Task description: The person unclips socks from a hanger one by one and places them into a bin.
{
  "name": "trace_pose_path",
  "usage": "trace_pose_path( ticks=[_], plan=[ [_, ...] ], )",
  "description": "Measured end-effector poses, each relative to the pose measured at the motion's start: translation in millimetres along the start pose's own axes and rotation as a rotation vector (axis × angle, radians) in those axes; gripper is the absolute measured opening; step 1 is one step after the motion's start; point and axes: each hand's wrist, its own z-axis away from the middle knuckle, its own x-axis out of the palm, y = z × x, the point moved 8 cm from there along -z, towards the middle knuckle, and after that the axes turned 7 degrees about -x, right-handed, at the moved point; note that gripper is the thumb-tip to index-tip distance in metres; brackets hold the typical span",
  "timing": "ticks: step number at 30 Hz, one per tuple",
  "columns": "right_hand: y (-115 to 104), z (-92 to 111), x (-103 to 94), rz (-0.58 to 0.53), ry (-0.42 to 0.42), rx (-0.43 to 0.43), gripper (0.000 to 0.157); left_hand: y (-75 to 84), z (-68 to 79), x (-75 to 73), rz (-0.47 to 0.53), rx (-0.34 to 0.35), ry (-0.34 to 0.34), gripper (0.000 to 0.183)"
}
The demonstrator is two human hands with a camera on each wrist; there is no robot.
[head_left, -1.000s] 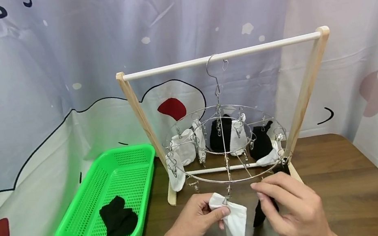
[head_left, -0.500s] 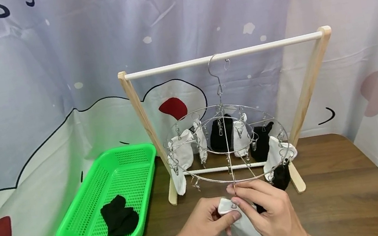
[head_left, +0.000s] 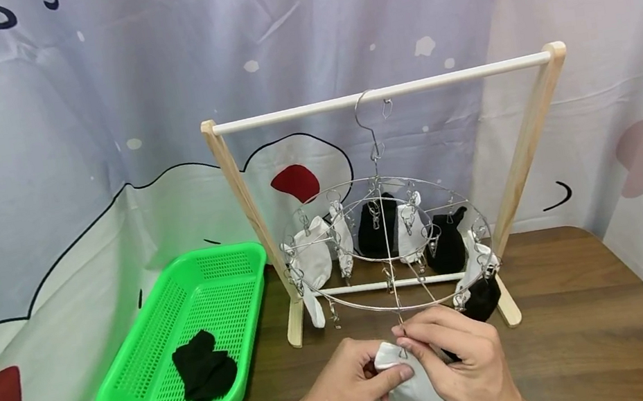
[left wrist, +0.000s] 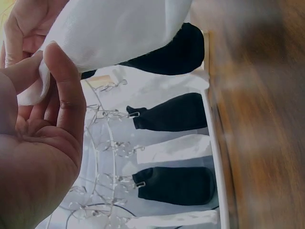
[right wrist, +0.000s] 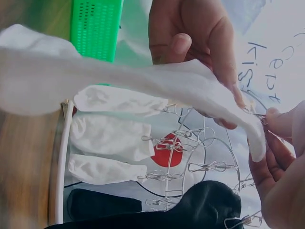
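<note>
My left hand (head_left: 350, 382) pinches the cuff of a white sock (head_left: 419, 399), between thumb and fingers. The sock dangles below the front of a round wire drying hanger (head_left: 370, 306). At the cuff, my right hand (head_left: 460, 361) pinches a metal clip (right wrist: 259, 116) hanging from the outer ring. The sock's cuff lies at the clip's tip, beside the left fingers. In the left wrist view the white sock (left wrist: 119, 33) spreads across the top, partly covering the right hand (left wrist: 31, 28). A black sock behind the right hand is mostly hidden in the head view.
Several white and black socks, such as a black sock (head_left: 378, 228) and a white sock (head_left: 312, 254), hang from the ring. A wooden stand with a white bar (head_left: 441, 80) carries the hanger. A green basket (head_left: 137, 391) holds black cloth (head_left: 204, 370) at left.
My right hand has come left from beside the white sock to the clip and now pinches it. The left hand keeps hold of the cuff. Hung socks at the right have swung slightly.
</note>
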Motion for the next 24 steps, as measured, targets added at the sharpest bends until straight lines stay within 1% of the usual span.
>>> trace_pose_path(
  ticks=[4, 9, 11, 13, 16, 17, 19, 20, 22, 23, 24],
  plan=[
    [-1, 0, -1.2, 0.011, 0.001, -0.002, 0.029, -3.3, 4.2, 0.7, -0.025, -0.052, -0.023, 0.010],
    [-2, 0, -0.9, 0.043, -0.012, 0.020, 0.029, -6.9, 14.1, 0.8, -0.057, -0.062, -0.044, 0.013],
    [-2, -1, -0.7, 0.055, -0.018, 0.027, 0.029, -9.6, 19.2, -2.5, -0.047, -0.071, -0.040, 0.014],
    [-2, -1, -0.6, 0.065, -0.021, 0.030, 0.029, -12.7, 25.6, -10.0, -0.029, -0.093, -0.023, 0.015],
    [-3, -2, -0.3, 0.064, -0.018, 0.023, 0.029, -16.4, 37.7, -29.8, -0.002, -0.125, 0.018, 0.015],
    [-3, -3, -0.2, 0.062, -0.015, 0.020, 0.029, -16.0, 42.0, -38.3, 0.008, -0.119, 0.032, 0.014],
    [-4, -4, -0.1, 0.054, -0.011, 0.014, 0.029, -15.4, 51.1, -58.4, 0.030, -0.122, 0.068, 0.014],
    [-4, -4, -0.1, 0.049, -0.009, 0.011, 0.029, -14.8, 55.8, -70.3, 0.034, -0.129, 0.096, 0.014],
    [-4, -4, -0.1, 0.043, -0.005, 0.008, 0.029, -15.4, 65.3, -97.8, 0.030, -0.172, 0.183, 0.014],
    [-4, -4, -0.2, 0.041, -0.005, 0.008, 0.029, -15.4, 70.1, -112.7, 0.022, -0.189, 0.234, 0.015],
    [-4, -3, -0.2, 0.042, -0.005, 0.008, 0.029, -17.0, 75.6, -127.9, 0.008, -0.223, 0.291, 0.016]
  ],
)
